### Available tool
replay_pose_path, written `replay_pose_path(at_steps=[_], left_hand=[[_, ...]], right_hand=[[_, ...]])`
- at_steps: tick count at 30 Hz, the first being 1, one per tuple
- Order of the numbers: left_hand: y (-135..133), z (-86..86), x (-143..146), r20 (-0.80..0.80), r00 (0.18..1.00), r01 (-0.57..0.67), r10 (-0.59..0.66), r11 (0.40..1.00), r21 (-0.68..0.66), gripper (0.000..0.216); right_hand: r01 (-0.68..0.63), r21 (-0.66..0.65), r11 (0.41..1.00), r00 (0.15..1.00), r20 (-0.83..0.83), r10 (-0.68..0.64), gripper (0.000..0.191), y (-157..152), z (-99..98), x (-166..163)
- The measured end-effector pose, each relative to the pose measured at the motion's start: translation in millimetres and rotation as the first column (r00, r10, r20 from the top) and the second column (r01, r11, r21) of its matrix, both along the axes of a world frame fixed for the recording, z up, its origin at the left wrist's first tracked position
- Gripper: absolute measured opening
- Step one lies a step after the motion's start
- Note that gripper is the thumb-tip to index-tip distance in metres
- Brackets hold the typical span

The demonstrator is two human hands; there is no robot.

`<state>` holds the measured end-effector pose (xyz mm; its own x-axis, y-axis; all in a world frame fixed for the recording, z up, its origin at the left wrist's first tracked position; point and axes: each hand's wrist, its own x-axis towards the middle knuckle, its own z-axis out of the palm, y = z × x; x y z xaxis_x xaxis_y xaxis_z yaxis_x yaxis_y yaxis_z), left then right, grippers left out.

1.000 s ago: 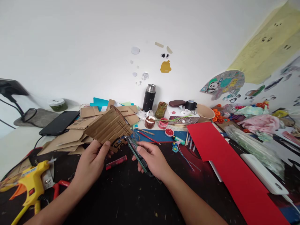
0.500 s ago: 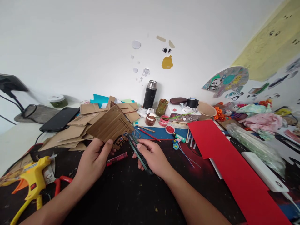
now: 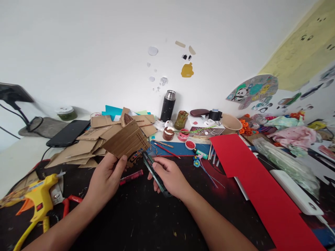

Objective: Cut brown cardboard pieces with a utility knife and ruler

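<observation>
My left hand grips a piece of brown cardboard by its lower edge, thumb on the near face. The piece is tilted up above the dark tabletop and carries dark printing near its lower right corner. Wrapped in my right hand is a dark green utility knife, its tip end pointing at the cardboard's right edge. Whether the tip touches the cardboard I cannot tell. A red, marker-like stick lies on the table between my hands.
At the left are a yellow glue gun and red-handled pliers. Cardboard scraps are heaped behind my left hand. A black thermos stands by the wall. Red card and a white power bank-like block lie to the right.
The cardboard has turned slightly, so its dark printing shows more, and it has shifted a little to the right. Both hands keep their hold.
</observation>
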<state>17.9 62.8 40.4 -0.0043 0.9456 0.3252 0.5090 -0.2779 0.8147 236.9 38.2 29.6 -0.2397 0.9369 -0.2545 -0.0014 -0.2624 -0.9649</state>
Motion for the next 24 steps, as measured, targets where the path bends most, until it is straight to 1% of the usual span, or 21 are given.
replay_pose_path(at_steps=[4, 11, 18, 24], left_hand=[[-0.8, -1.8, 0.3, -0.004, 1.000, -0.015, 0.015, 1.000, -0.014, 0.042], [-0.6, -2.1, 1.3, 0.034, 0.999, -0.025, 0.028, 0.996, -0.091, 0.048], [-1.5, -0.1, 2.2, 0.028, 0.999, -0.035, 0.037, 0.997, -0.065, 0.046], [-1.7, -1.6, 3.0, 0.024, 0.999, -0.023, 0.024, 0.999, -0.046, 0.041]], right_hand=[[0.003, -0.001, 1.000, 1.000, 0.005, -0.003, 0.039, -0.9, -1.0, 0.0], [-0.013, 0.011, 1.000, 0.999, 0.032, 0.013, 0.033, -2.3, 2.6, -1.2], [0.008, 0.028, 1.000, 0.999, 0.031, -0.009, 0.036, -1.8, 2.8, 0.8], [-0.030, 0.010, 0.999, 0.999, 0.039, 0.030, 0.033, -3.3, 4.5, -0.2]])
